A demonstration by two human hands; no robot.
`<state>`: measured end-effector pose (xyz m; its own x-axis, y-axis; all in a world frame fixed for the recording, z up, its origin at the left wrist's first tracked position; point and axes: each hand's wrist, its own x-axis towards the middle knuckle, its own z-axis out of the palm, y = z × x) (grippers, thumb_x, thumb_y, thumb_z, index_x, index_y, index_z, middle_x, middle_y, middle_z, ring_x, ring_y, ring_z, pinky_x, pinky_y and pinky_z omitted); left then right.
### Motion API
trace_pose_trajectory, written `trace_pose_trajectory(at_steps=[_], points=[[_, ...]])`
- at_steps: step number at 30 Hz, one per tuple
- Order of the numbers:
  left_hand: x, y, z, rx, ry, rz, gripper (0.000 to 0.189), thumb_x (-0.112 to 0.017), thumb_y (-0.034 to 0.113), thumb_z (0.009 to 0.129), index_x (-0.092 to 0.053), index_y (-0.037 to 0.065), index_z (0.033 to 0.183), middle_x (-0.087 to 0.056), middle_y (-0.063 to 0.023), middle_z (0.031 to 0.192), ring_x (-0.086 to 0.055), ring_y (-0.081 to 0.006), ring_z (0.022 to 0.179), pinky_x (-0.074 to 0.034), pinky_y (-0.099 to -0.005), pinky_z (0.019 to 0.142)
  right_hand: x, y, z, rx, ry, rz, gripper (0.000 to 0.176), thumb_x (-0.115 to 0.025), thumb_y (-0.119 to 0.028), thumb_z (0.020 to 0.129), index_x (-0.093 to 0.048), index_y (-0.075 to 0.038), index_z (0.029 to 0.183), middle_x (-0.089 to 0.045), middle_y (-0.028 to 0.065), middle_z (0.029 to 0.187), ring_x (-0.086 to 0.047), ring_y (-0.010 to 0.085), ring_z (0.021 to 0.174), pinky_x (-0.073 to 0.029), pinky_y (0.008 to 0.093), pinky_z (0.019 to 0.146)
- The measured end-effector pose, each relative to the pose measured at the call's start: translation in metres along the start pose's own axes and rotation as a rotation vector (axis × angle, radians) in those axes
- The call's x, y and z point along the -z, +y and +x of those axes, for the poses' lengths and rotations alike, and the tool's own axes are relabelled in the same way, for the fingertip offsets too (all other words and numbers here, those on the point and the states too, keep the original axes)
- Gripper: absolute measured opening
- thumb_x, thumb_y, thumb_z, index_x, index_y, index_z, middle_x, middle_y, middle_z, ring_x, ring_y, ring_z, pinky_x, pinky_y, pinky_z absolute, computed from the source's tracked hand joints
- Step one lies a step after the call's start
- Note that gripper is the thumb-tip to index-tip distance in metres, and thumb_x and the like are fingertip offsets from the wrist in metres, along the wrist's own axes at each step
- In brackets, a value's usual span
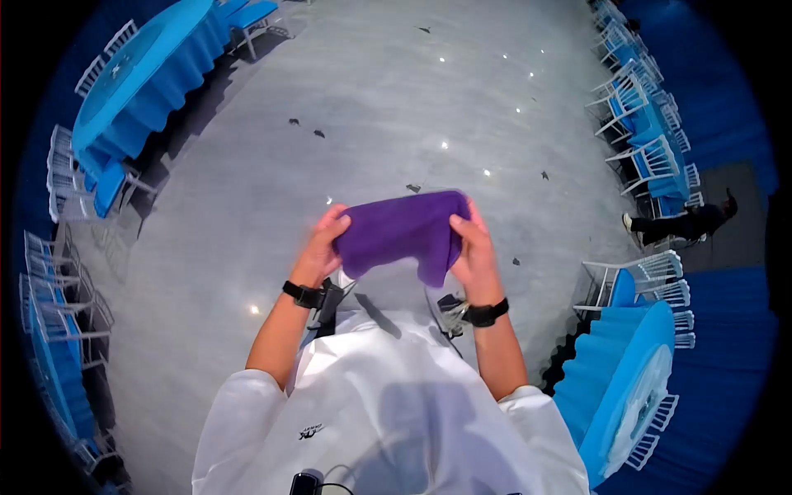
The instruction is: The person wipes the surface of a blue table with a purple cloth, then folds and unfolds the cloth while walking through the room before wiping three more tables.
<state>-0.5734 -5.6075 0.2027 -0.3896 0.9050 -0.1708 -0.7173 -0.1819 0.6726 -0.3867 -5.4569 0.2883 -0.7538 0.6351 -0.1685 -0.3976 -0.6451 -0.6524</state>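
Note:
A purple cloth (400, 231) is stretched between my two hands in front of my body, its lower edge hanging loose. My left hand (323, 246) grips its left end, thumb on top. At the right end, my right hand (473, 252) pinches the cloth with the thumb over it. The fingers behind the cloth are hidden. Each wrist wears a black strap with a small device.
Round tables with blue cloths stand at the upper left (153, 62) and lower right (615, 371), with white chairs (643, 161) around. A person in dark clothes (685, 224) is at the right. Small dark scraps (319, 133) lie on the grey floor (223, 206).

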Motion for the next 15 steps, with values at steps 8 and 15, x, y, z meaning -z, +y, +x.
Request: trace_pose_trajectory(at_steps=[8,15], points=[[0.002,0.086,0.231,0.139,-0.159,0.233,0.024,-0.07,0.013,0.081,-0.055,0.007,0.099,-0.061,-0.0006,0.09,-0.057,-0.0084,0.083,-0.047,-0.0239,0.071,0.022,-0.082,0.204,0.242,0.092,-0.015,0.031,-0.053,0.007,0.084,-0.05,0.0,0.114,-0.061,0.0099,0.103,-0.06,0.0188,0.095,-0.049,0.0321,0.086],[0.007,0.195,0.442,-0.102,0.031,0.199,0.023,-0.058,0.022,0.093,-0.052,0.005,0.106,-0.06,-0.0043,0.098,-0.058,-0.012,0.089,-0.048,-0.0272,0.078,0.033,-0.125,0.441,0.335,0.15,-0.161,0.025,-0.053,0.001,0.09,-0.053,0.003,0.115,-0.061,0.0075,0.103,-0.059,0.013,0.092,-0.049,0.0268,0.082]])
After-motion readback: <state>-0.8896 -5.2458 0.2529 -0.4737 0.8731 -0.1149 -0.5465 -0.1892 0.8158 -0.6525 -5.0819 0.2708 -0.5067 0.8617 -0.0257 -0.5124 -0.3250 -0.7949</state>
